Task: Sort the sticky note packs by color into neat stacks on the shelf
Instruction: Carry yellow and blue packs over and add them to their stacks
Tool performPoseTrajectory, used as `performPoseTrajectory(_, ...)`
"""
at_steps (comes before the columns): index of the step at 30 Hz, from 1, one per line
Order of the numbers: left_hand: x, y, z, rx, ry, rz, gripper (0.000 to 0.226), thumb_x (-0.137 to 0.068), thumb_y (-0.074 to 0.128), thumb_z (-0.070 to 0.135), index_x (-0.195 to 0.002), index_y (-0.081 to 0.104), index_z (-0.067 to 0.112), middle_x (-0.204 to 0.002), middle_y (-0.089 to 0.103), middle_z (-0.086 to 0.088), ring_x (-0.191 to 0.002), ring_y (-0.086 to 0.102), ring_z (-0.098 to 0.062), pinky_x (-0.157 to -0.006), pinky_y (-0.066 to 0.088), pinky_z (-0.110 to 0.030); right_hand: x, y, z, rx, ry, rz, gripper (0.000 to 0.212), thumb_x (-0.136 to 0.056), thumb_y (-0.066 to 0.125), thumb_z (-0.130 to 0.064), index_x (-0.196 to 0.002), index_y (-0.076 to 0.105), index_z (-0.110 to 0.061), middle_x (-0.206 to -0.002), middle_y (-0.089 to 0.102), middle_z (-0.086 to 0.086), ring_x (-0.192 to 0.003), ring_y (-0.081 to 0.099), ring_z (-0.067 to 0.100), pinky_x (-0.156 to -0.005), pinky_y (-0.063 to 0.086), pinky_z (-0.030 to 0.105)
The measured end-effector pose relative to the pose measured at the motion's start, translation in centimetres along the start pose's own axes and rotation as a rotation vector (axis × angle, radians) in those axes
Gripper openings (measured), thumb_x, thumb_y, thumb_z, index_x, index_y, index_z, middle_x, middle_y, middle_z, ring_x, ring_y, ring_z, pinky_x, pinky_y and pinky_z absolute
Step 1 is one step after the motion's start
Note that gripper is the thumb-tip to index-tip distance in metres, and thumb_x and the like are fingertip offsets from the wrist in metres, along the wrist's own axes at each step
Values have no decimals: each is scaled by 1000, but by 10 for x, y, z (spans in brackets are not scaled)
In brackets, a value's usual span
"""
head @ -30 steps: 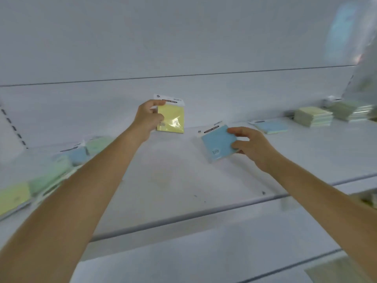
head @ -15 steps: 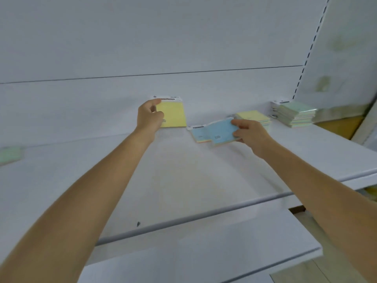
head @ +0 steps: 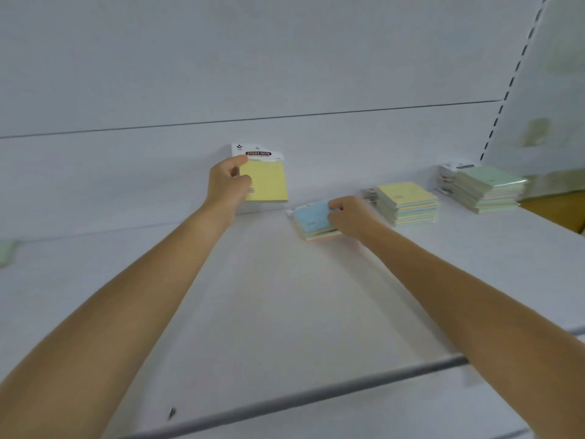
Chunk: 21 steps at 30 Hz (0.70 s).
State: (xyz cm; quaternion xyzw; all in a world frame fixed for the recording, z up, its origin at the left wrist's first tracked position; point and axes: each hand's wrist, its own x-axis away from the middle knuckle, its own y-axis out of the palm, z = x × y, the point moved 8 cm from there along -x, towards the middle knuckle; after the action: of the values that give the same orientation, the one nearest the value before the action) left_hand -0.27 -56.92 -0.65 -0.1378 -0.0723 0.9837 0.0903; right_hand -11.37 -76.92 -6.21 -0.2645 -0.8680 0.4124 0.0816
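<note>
My left hand [head: 228, 182] holds a yellow sticky note pack [head: 267, 182] upright above the white shelf [head: 253, 296], its white header card on top. My right hand [head: 349, 217] grips a blue pack [head: 311, 217] that lies on a short blue stack [head: 319, 234] on the shelf. To the right stands a stack topped with a yellow pack [head: 406, 201]. Farther right, by the corner, is a stack topped with a green pack [head: 486, 190].
A green pack [head: 6, 251] shows at the far left edge of the shelf. The shelf's grey front rail [head: 316, 396] runs across below my arms. A slotted upright [head: 509, 80] marks the right end of the back panel.
My right hand has carried the blue pack right and down onto the blue stack. My left hand keeps the yellow pack raised. The view has swung right, so the left-hand packs have left the frame.
</note>
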Motion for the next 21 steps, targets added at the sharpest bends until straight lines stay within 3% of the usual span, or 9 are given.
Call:
performPoseTrajectory(3,-1,5,4,14,7,-1,51,-81,43,-9,-125,54,12,-91,41,-5,-78,40,-17,-54,40,-15,-3,1,-1,169,-22,28,35,-85,46,-18,-114,60,-3,-123,56,21,-116,48,34,-93,38,29)
performPoseTrajectory(6,0,13,7,14,8,11,51,-79,45,-8,-125,54,11,-90,42,-4,-82,41,-17,-68,40,-25,1,-1,1,160,-28,20,40,-88,45,-21,-124,53,-5,-131,48,22,-124,40,36,-100,33,32)
performPoseTrajectory(10,3,35,17,52,29,27,50,-80,48,-7,-126,54,11,-98,44,-6,-89,46,-18,-80,45,-31,24,-32,-1,157,-263,71,42,-91,47,-25,-131,47,-14,-132,47,15,-128,35,31,-104,25,30)
performPoseTrajectory(13,16,67,25,81,33,39,49,-81,48,-7,-126,54,11,-86,43,-1,-87,45,-17,-79,47,-30,44,-73,15,111,-425,150,34,-88,54,-25,-120,56,-13,-117,56,10,-112,48,28,-96,33,28)
performPoseTrajectory(15,27,96,30,74,33,31,48,-81,49,-5,-126,54,12,-76,38,4,-79,45,-13,-74,47,-26,47,-103,40,112,-430,200,34,-86,57,-26,-118,57,-13,-119,54,11,-111,50,29,-95,39,34)
performPoseTrajectory(17,37,126,34,71,38,13,46,-82,48,-4,-125,55,10,-71,34,6,-69,41,-8,-62,40,-18,43,-127,69,146,-386,199,44,-84,60,-29,-124,51,-12,-127,47,12,-117,47,30,-97,41,38)
performPoseTrajectory(21,53,181,44,97,10,-6,45,-83,50,-3,-127,53,9,-72,36,6,-72,43,-11,-54,39,-12,30,-137,124,203,-238,61,73,-81,60,-46,-138,32,-9,-144,30,13,-136,28,28,-110,27,37)
